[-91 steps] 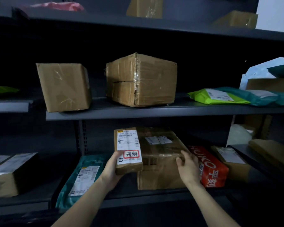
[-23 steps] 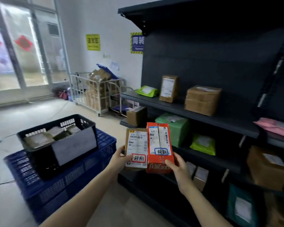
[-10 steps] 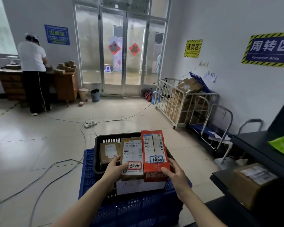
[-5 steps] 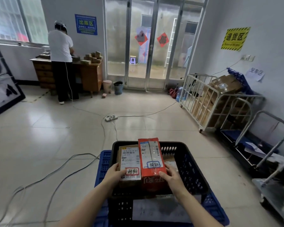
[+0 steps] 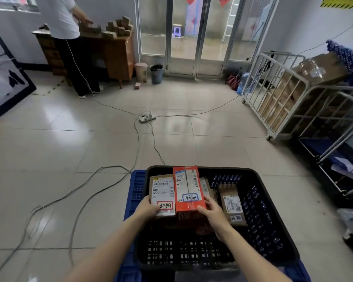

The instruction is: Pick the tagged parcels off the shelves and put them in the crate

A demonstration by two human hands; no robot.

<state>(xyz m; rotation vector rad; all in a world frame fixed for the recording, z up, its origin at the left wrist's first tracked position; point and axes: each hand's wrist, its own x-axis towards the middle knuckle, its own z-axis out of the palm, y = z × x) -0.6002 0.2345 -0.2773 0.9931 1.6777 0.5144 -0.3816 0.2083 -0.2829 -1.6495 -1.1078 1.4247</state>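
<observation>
I hold two tagged parcels side by side, low inside the black crate (image 5: 269, 212). My left hand (image 5: 147, 207) grips the brown cardboard parcel (image 5: 161, 190) with a white label and a red-framed tag. My right hand (image 5: 212, 210) grips the red box (image 5: 189, 188) with a blue-framed tag. Another tagged brown parcel (image 5: 231, 202) lies in the crate to the right of my right hand. The undersides of both held parcels are hidden.
The black crate sits on a blue crate (image 5: 136, 190). Cables and a power strip (image 5: 147, 118) lie on the tiled floor ahead. A white wire cart (image 5: 283, 94) with boxes stands at the right. A person (image 5: 69, 37) stands at a wooden desk (image 5: 114, 53), far left.
I carried both parcels from the shelves to the crate. In the last second both hands have lowered them deeper into the crate, and the view has tilted downward.
</observation>
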